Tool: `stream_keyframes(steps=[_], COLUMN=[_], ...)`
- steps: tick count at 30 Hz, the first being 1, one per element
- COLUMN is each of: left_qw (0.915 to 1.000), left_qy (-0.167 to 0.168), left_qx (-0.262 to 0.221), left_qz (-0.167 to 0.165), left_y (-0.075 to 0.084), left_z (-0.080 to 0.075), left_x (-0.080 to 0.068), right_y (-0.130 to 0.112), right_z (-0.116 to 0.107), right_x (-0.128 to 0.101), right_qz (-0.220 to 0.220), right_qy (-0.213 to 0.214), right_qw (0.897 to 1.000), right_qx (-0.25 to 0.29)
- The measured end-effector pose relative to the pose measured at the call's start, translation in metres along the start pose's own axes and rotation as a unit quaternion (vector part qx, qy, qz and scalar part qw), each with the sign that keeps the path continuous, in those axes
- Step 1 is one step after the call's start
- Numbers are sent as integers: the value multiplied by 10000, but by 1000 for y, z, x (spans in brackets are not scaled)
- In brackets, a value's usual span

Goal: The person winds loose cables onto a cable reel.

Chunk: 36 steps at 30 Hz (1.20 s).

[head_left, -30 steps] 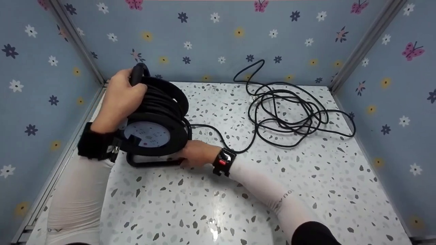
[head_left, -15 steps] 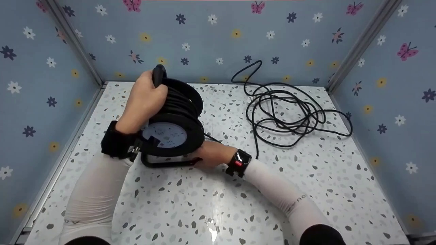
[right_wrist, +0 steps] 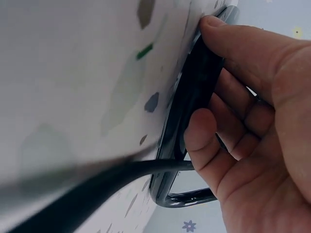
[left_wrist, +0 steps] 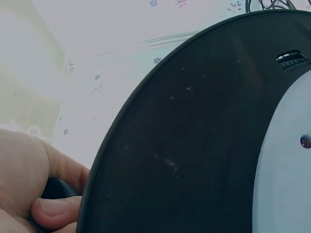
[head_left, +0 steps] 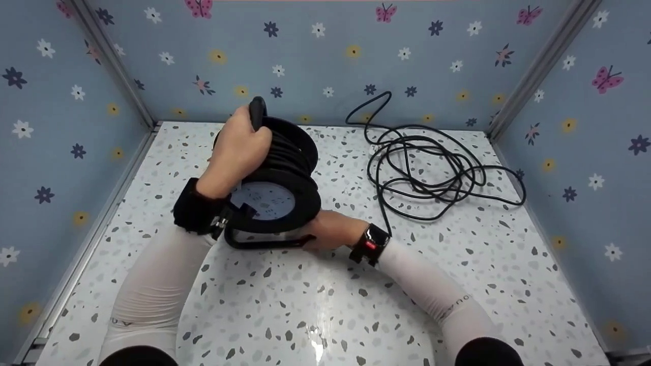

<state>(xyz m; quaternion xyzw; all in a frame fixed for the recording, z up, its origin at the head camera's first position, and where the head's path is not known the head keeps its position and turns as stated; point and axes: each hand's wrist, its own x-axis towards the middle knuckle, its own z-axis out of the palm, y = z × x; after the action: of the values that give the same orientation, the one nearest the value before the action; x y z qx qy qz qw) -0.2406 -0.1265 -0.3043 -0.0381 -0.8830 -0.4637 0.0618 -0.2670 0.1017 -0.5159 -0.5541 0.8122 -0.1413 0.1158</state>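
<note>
A black cable reel (head_left: 306,203) with a pale socket panel (head_left: 274,201) stands on the speckled table, wound with black cable. My left hand (head_left: 239,150) grips its top handle (head_left: 258,113). In the left wrist view, curled fingers of the left hand (left_wrist: 53,208) show beside the reel's flange (left_wrist: 180,126). Low at the reel's right side, my right hand (head_left: 333,229) holds the tubular base frame (head_left: 264,245). In the right wrist view, thumb and fingers of the right hand (right_wrist: 262,116) lie around the frame tube (right_wrist: 197,77), beside a cable (right_wrist: 107,177). The reel's underside is hidden.
Loose loops of black cable (head_left: 427,190) lie on the right of the table (head_left: 325,315), one loop against the back wall. Flower-patterned panels (head_left: 325,66) enclose the table at the back and both sides. The cable runs under my right wrist.
Both hands have moved right together with the cable reel, from the table's left side toward the middle. The stretch of cable near the reel is now mostly covered. The loose coil has stayed put.
</note>
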Motion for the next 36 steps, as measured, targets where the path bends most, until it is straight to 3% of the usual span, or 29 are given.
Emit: stream_keyframes(steps=[6, 11, 14, 17, 20, 28, 36], left_qw=[9997, 9995, 9994, 9993, 9989, 9978, 9978], left_qy=[118, 210, 235, 271, 339, 463, 471], left_qx=[147, 173, 168, 173, 209, 298, 240], left_qz=[124, 170, 184, 202, 235, 363, 410], left_y=[0, -2, -1, -2, -2, -3, -4], left_z=[5, 7, 9, 11, 13, 17, 17], left_x=[-1, -2, -2, -1, -1, 0, -2], right_y=[-1, 2, 9, 16, 21, 15, 12], right_z=[-1, -10, -17, -18, -16, -6, -5], right_x=[-9, -31, -53, -74, -88, -103, -101], right_qz=[251, 424, 1081, 1969, 2422, 2022, 1989], right_qy=[73, 652, 948, 741, 445, 595, 452], right_qw=[9996, 9959, 9872, 9754, 9681, 9768, 9789], right_qx=[-115, -465, -697, -653, -470, -372, -74])
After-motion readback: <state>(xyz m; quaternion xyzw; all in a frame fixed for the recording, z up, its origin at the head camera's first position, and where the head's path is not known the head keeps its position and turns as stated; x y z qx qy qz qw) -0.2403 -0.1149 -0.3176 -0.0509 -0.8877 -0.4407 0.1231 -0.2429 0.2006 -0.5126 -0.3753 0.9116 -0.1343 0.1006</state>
